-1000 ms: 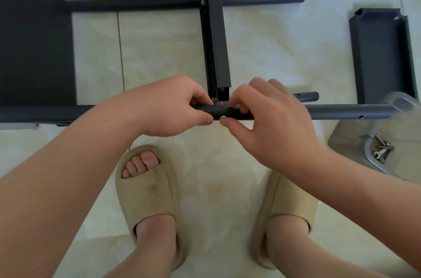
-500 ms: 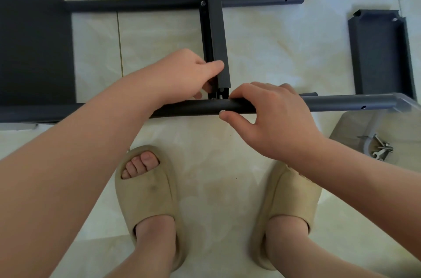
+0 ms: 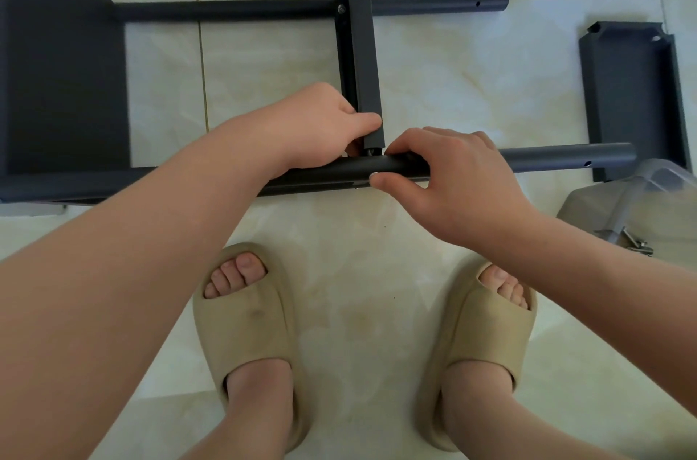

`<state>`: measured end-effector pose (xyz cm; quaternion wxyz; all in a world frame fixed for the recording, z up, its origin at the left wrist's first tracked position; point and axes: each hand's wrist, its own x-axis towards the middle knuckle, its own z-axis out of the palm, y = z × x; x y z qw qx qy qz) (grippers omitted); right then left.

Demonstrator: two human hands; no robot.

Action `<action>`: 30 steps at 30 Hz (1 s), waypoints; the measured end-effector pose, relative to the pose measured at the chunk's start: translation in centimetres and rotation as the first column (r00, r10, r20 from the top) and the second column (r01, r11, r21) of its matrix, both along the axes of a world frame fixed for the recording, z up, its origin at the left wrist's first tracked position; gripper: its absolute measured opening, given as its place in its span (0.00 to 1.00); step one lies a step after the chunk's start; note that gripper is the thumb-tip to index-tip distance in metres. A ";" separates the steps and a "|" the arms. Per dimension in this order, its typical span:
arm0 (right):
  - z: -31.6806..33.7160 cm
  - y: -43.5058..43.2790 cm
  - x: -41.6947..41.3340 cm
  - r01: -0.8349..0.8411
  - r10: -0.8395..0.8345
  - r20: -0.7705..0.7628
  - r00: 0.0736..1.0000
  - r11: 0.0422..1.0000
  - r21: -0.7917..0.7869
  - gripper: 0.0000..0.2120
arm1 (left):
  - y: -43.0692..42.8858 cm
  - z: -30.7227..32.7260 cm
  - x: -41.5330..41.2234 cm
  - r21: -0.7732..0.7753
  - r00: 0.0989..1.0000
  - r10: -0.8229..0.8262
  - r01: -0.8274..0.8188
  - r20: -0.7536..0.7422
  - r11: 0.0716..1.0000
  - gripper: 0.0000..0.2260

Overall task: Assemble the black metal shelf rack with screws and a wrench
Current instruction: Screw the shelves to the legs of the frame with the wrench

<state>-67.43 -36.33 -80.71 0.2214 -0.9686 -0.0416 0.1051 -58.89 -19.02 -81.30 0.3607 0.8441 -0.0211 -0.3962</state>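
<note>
On the crossbar (image 3: 364, 45), the left hand (image 3: 320, 124), formerly on the tube (image 3: 565, 158).

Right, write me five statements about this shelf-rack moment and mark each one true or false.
1. The right hand grips the near pole. True.
2. The left hand hangs idle and holds nothing. False: it grips the near end of the cross panel, right at the joint.
3. The far pole carries no fastener. False: a screw head shows where the cross panel meets it.
4. A spare shelf panel lies on the floor at the right. True.
5. The person is barefoot. False: both feet wear beige slippers.
</note>
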 end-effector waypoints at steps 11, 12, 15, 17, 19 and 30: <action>-0.5 -0.2 0.8 0.002 -0.002 0.014 1.000 1.000 -0.002 0.14 | 0.2 -0.2 0.3 -0.017 0.999 0.009 -0.009 0.036 1.000 0.20; -0.5 -0.1 0.9 0.005 -0.005 0.005 1.000 1.000 -0.001 0.14 | 0.2 -0.2 0.3 -0.016 0.999 0.008 -0.008 0.043 1.000 0.20; -0.5 -0.2 1.3 0.005 -0.005 -0.021 1.000 1.000 -0.002 0.15 | 0.1 -0.2 0.3 0.004 0.998 0.007 -0.007 0.060 1.000 0.20; -0.5 -0.2 1.5 -0.001 0.001 -0.038 0.999 1.000 -0.003 0.15 | 0.0 -0.1 0.4 0.013 0.998 0.003 -0.004 0.064 1.000 0.20; -0.5 -0.1 1.5 -0.017 0.017 -0.034 0.999 1.000 -0.006 0.14 | 0.0 0.0 0.4 0.018 0.998 -0.001 0.000 0.062 1.000 0.20; -0.1 -0.4 0.8 -0.138 0.131 -0.085 0.988 0.987 -0.080 0.31 | -0.8 0.0 -0.5 0.059 0.989 0.070 -0.078 0.133 0.995 0.24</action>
